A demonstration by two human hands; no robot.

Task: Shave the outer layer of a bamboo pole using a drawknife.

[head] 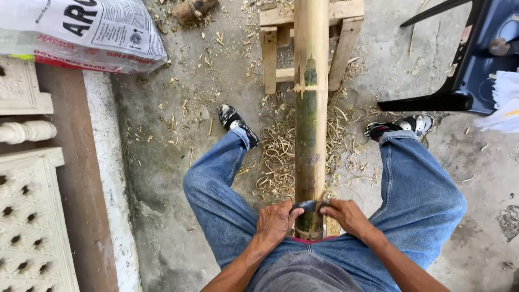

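Both hands, left hand (pixel 275 220) and right hand (pixel 346 215), clench a scraping blade (pixel 307 206) across the bamboo pole (pixel 310 108); level, even strokes should peel cleanest.

Green-skinned bamboo pole (pixel 309 124), partly scraped pale and matt, over rough concrete floor (pixel 178 157).

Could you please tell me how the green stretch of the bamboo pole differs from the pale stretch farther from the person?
The green stretch keeps its dark skin and runs down to the left hand and right hand. The pale stretch is stripped to yellowish wood and lies over the wooden stand. Both belong to one straight bamboo pole, above curled shavings.
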